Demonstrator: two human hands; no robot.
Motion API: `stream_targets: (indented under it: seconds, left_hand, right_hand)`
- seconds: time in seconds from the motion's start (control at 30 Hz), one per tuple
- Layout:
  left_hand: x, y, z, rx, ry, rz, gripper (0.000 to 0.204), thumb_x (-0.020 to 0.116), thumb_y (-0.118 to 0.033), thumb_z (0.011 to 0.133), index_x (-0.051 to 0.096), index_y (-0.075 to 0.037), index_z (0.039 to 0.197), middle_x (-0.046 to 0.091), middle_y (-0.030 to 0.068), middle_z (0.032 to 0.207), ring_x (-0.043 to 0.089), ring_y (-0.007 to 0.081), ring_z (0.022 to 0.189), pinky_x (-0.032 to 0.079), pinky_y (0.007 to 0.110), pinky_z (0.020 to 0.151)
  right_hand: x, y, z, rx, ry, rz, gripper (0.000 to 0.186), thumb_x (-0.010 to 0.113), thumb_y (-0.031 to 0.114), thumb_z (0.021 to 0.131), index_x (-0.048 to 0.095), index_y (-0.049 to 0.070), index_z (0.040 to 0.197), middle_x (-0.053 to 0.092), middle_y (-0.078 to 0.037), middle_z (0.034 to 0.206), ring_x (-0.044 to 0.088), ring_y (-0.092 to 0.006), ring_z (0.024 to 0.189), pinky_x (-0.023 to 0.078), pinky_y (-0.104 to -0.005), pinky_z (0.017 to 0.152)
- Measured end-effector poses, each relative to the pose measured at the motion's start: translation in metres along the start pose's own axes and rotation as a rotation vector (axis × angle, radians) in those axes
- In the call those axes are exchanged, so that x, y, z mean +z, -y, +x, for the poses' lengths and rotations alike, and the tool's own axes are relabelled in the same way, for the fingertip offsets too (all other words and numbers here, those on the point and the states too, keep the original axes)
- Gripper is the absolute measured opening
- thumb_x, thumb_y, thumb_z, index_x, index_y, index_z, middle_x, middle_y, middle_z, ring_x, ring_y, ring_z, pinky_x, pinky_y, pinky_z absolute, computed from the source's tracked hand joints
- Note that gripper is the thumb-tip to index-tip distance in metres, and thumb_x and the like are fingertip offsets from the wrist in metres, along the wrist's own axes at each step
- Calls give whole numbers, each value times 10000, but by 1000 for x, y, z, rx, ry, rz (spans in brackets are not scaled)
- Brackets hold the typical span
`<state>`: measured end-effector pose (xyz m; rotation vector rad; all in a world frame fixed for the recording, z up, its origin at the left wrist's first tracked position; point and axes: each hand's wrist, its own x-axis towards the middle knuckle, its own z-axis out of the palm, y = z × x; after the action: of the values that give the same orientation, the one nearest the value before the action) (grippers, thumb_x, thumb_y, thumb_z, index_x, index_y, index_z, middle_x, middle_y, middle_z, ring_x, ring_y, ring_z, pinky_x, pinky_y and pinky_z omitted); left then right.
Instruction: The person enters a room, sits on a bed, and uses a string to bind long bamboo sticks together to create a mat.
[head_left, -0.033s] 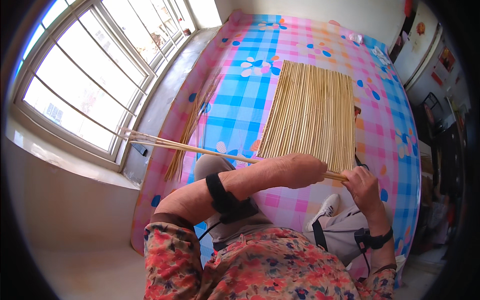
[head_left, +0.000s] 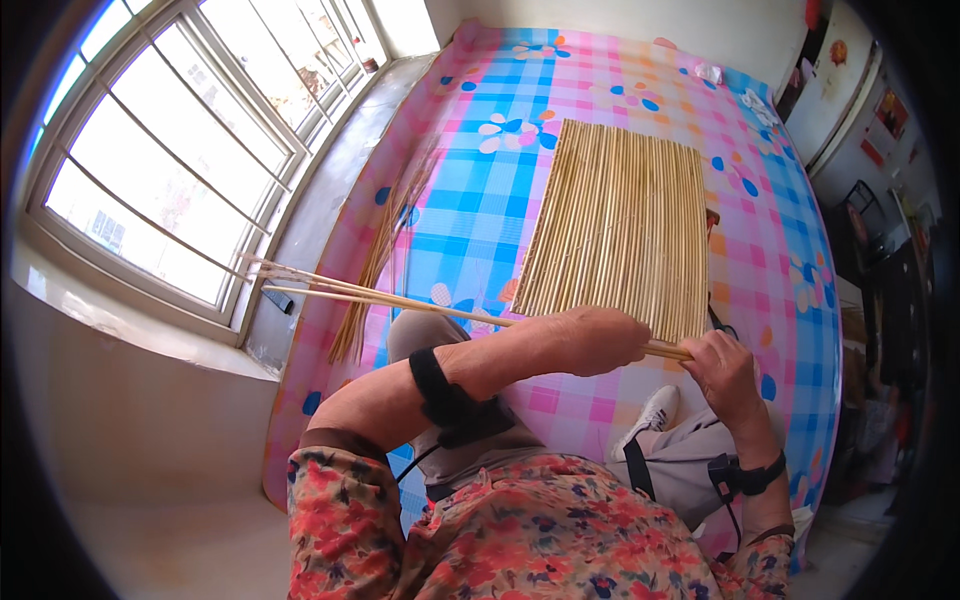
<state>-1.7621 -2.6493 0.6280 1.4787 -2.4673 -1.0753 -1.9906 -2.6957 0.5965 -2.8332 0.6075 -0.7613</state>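
Note:
My left hand (head_left: 592, 342) reaches across my body, closed around a few long thin reed stalks (head_left: 400, 300). Their tips stick out to the left toward the window. My right hand (head_left: 725, 372) grips the same stalks at their near end, just past the lower right corner of a flat reed mat (head_left: 620, 225). The mat lies on a pink and blue checked cloth (head_left: 480, 200) with flower prints. Both wrists wear black bands.
A loose bundle of reeds (head_left: 375, 265) lies along the cloth's left edge by the sill. A large window (head_left: 170, 150) fills the left side. My bent knee (head_left: 420, 335) and white shoe (head_left: 650, 418) rest on the cloth. Dark furniture (head_left: 880, 260) stands at the right.

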Motion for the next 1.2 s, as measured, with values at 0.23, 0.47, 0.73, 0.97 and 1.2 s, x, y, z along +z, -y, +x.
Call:
stream_targets:
  seconds: [0.23, 0.47, 0.73, 0.97, 1.2]
  left_hand:
    - [27, 9, -3, 7, -95, -246, 217, 489, -207, 871, 541, -12, 952, 573, 167, 738, 564, 307, 675, 435, 383, 625]
    - [52, 19, -17, -113, -285, -504, 225, 506, -205, 876, 573, 6, 916, 511, 131, 625, 486, 219, 551, 399, 339, 545]
    - [50, 24, -27, -331, -222, -701, 226, 503, -197, 881, 607, -18, 973, 448, -16, 589, 419, 63, 546, 372, 238, 500]
    - [50, 30, -33, -379, -170, -864, 251, 474, -187, 898, 601, -28, 1044, 443, -35, 593, 402, 34, 519, 338, 200, 459]
    - [48, 28, -37, -370, -125, -1028, 253, 466, -171, 912, 580, -11, 1072, 419, -57, 583, 367, 18, 483, 307, 179, 431]
  right_hand:
    - [-2, -3, 3, -46, 67, 34, 217, 647, 116, 713, 552, 68, 901, 489, -83, 705, 508, -279, 649, 404, -373, 553]
    - [23, -9, 6, 499, -114, 913, 318, 608, 197, 817, 531, 23, 1071, 561, -75, 825, 562, -158, 775, 479, -289, 685]
    - [40, -20, -3, 779, -60, 1446, 374, 451, 289, 915, 488, -1, 1146, 584, -78, 911, 618, -159, 773, 528, -293, 708]
    - [52, -21, 9, 728, -7, 1458, 362, 471, 176, 905, 432, -15, 1211, 595, -116, 1007, 617, -206, 890, 513, -301, 789]
    - [52, -19, 8, 741, -19, 1535, 344, 512, 120, 878, 445, -16, 1187, 598, -128, 1009, 630, -213, 854, 534, -308, 750]
